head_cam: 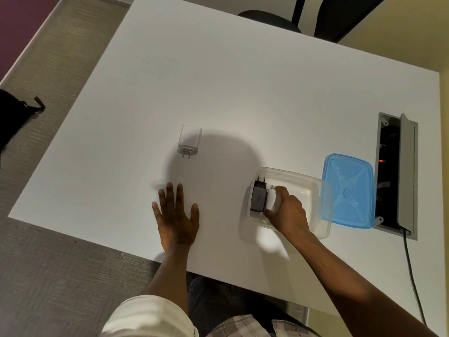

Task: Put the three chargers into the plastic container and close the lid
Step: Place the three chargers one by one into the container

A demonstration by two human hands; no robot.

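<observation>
A clear plastic container (313,190) stands open on the white table (243,93) at the right. Inside it, at its left end, lies a dark grey charger (258,197). Right beside that one is a white charger (270,198), and my right hand (288,210) reaches into the container with its fingers closed around it. A second white charger (189,140) lies on the table to the left, prongs toward me. My left hand (175,216) rests flat on the table below it, fingers spread, holding nothing. The blue lid (348,190) lies right of the container.
A grey cable hatch (405,171) stands open in the table at the far right, with a cable (413,276) running from it toward me. A black chair (315,18) sits behind the far edge. A dark bag (12,117) lies on the carpet at left.
</observation>
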